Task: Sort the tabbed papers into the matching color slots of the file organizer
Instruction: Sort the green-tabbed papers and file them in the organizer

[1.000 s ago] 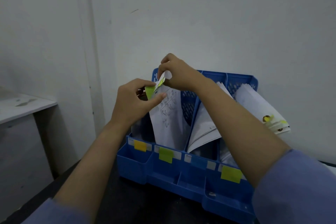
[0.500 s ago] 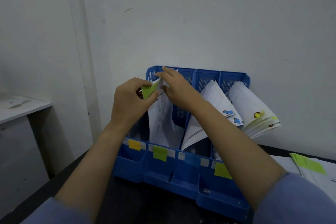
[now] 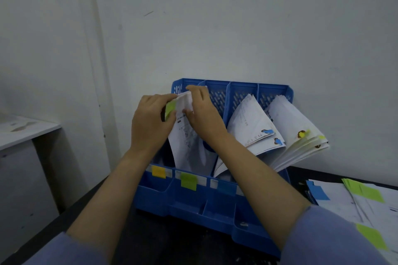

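A blue file organizer with several slots stands against the wall, its front marked by orange, green and blue labels. White papers with a green tab stand in the green slot. My left hand grips the tabbed top corner of these papers. My right hand holds the top edge of the same sheets, fingers over the front. Blue-tabbed papers lean out of the blue slot; yellow-tabbed papers fan from the rightmost slot.
A loose pile of papers with green and blue tabs lies on the dark table at the right. A white desk stands at the left. The wall is right behind the organizer.
The view pulled back and shifted, showing the pile at the right. Both hands stay on the green-tabbed papers, and the right hand slid down over the sheets' top edge.
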The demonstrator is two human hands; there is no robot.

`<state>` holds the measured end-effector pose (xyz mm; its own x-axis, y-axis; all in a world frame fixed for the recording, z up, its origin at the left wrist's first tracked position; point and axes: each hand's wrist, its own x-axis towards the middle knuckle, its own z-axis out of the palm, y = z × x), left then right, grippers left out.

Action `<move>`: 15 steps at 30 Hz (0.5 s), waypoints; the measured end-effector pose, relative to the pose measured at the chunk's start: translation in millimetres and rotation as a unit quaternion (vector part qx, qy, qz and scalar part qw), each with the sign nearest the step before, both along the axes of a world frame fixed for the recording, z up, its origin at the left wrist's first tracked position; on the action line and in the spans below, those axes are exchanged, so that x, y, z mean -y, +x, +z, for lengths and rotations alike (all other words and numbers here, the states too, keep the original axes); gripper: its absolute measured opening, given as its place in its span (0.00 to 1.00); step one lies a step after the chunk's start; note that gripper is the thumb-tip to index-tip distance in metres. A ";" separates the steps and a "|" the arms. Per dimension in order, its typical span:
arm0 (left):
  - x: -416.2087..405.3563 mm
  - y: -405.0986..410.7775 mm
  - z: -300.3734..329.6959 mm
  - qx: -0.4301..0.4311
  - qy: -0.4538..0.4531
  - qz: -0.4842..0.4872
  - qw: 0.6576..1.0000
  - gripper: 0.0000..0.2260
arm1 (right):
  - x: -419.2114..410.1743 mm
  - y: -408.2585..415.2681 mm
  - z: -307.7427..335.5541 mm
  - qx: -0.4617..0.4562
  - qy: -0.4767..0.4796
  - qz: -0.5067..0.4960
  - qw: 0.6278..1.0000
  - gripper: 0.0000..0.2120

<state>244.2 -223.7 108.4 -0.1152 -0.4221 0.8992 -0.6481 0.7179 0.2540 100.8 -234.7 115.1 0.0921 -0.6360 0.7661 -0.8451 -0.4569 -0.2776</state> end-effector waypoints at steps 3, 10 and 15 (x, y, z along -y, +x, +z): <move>-1.1 -1.4 0.6 0.020 0.005 -0.001 1.000 0.13 | -15.6 0.1 -3.3 0.017 -0.007 -0.006 1.000 0.13; -19.2 -16.7 6.3 0.046 0.002 -0.038 0.998 0.11 | -53.9 -15.9 2.8 0.041 -0.047 -0.027 0.998 0.03; -45.9 -37.1 6.1 0.059 0.010 -0.069 0.996 0.10 | -102.9 -46.7 5.0 0.062 -0.084 -0.048 0.993 0.02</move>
